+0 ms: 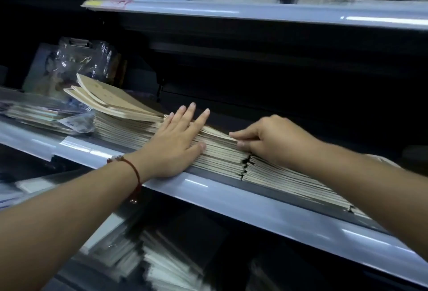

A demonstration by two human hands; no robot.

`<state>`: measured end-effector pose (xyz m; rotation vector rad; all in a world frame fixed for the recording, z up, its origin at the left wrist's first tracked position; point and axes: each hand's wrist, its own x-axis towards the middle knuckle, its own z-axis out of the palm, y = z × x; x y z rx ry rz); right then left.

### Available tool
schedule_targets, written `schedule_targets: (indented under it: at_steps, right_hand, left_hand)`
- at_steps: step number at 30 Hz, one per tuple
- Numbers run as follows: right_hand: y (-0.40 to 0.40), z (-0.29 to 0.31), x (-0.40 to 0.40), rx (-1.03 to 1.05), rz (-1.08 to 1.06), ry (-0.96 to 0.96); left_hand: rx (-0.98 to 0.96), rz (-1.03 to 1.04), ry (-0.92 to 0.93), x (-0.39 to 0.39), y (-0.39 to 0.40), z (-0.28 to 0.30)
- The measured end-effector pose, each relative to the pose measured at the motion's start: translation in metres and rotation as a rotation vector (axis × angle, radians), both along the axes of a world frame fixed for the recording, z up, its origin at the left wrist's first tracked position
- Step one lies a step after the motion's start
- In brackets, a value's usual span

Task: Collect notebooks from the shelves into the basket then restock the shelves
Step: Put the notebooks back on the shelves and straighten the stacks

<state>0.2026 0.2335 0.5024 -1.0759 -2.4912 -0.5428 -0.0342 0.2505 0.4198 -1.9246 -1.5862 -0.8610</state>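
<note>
Beige notebooks lie in stacks along the middle shelf [266, 212]. My left hand [178, 144] lies flat with straight fingers on top of the middle stack [220, 158], thumb against its front edge. My right hand [271, 142] pinches the right corner of that stack's top notebooks between fingers and thumb. Another stack [289, 181] runs to the right under my right forearm. To the left, a few loose notebooks [111, 100] lie tilted on a lower stack [122, 128]. No basket is in view.
Clear plastic packets [85, 58] and wrapped stationery [44, 114] sit at the shelf's left end. The upper shelf [231, 10] holds wrapped items. The lower shelf holds blurred stacks of wrapped notebooks [166, 263].
</note>
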Motion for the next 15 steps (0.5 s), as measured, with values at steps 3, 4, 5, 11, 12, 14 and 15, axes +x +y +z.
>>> schedule_targets:
  at_steps: [3,4,5,11,12,14,15]
  right_hand:
    - [-0.005,0.008,-0.005,-0.022,-0.016,0.014]
    - [-0.006,0.010,-0.006,-0.004,-0.023,0.018]
    - [-0.008,0.010,-0.007,0.017,-0.030,0.016]
    - [-0.011,-0.013,-0.016,0.381,-0.098,-0.286]
    - [-0.010,-0.013,-0.014,0.412,-0.071,-0.261]
    - [-0.008,-0.014,-0.010,0.460,-0.021,-0.171]
    - [-0.007,-0.015,-0.009,0.480,0.023,-0.130]
  left_hand:
    - [-0.008,-0.006,-0.015,0.001,-0.006,-0.001]
    - [0.015,-0.007,-0.030,0.002,-0.009,-0.004]
    - [0.052,0.001,-0.069,0.004,-0.012,-0.007]
    - [0.222,0.055,-0.522,0.014,-0.022,-0.015]
    - [0.240,0.033,-0.566,0.014,-0.024,-0.014]
    - [0.281,-0.037,-0.658,0.013,-0.027,-0.015]
    - [0.298,-0.073,-0.702,0.013,-0.029,-0.015]
